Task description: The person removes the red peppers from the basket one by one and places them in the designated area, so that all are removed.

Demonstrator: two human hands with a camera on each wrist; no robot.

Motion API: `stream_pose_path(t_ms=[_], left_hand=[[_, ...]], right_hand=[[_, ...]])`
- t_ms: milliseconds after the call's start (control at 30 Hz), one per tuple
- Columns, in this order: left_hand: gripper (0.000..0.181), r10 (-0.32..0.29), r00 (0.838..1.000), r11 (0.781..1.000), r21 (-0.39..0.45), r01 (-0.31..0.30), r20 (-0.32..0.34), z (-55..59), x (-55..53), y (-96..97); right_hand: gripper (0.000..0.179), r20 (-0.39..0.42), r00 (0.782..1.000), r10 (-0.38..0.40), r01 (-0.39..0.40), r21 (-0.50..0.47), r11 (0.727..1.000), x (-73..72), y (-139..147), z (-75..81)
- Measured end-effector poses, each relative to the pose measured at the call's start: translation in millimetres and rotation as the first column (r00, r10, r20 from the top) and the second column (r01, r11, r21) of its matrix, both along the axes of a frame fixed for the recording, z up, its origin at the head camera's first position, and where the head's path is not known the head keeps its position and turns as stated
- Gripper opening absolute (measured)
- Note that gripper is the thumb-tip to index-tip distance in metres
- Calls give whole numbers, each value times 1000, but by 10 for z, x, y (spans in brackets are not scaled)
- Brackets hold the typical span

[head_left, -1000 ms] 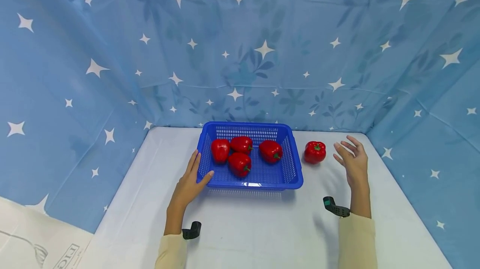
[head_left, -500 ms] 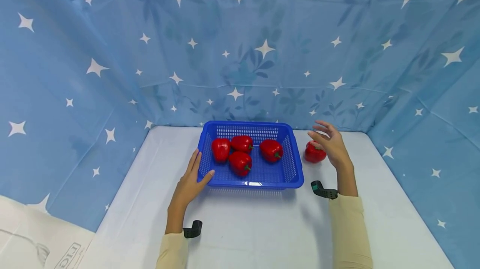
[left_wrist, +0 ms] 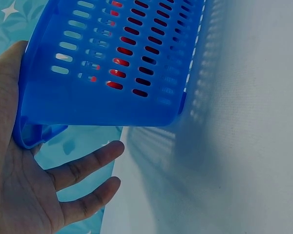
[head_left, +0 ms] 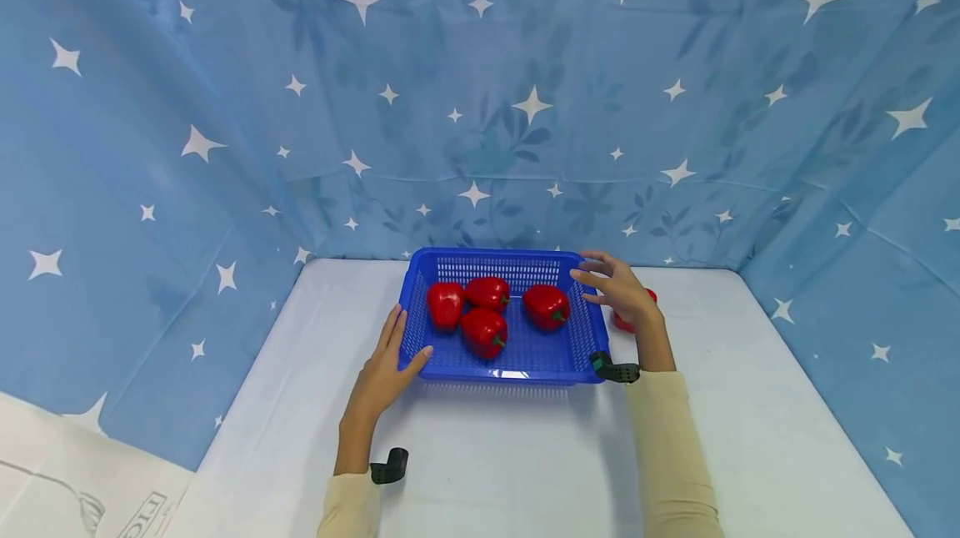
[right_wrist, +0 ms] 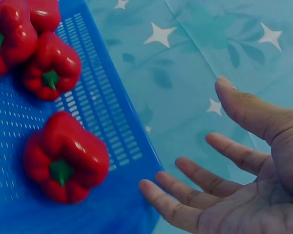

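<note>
A blue plastic basket with slotted walls holds several red bell peppers with green stems. My left hand rests against the basket's front left corner, its fingers along the left rim and its thumb at the front rim. In the left wrist view, two fingers stretch out apart from the slotted wall. My right hand hovers at the right rim with fingers spread and nothing held. One more red bell pepper lies on the table right of the basket, mostly hidden behind that hand.
The white-covered table extends around the basket. A blue curtain with white stars hangs behind and along both sides. Each wrist carries a black camera band. Printed cream cloth shows at the lower left.
My right hand has moved left, from beside the loose bell pepper, across it to the basket's right rim. The left hand has stayed in place, and the bell peppers in the basket have not shifted.
</note>
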State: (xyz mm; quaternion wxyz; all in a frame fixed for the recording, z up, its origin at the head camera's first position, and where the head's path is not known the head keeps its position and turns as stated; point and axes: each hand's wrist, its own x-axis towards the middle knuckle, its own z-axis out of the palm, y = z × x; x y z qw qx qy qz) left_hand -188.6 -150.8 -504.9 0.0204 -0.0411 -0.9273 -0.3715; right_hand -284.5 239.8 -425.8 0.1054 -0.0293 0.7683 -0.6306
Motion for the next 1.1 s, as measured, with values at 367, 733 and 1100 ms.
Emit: stream_pose_path(t_ms=[367,733,1100], left_hand=[[83,1,1000,1000,-7,-1,-25,-14,-21,-10],[84,-6,1000,1000,-4,6,-21,-21,-5,0],[84,-6,1000,1000,-9,6,-17,-29,-7,-4]], right_hand=[[67,80,996,30,-33,38,999,-184,-277,-16],[70,146,989,-15,-24,263,965,-261,-423,-138],[73,249,965,-76,-5,310,951,-288,-550,-175]])
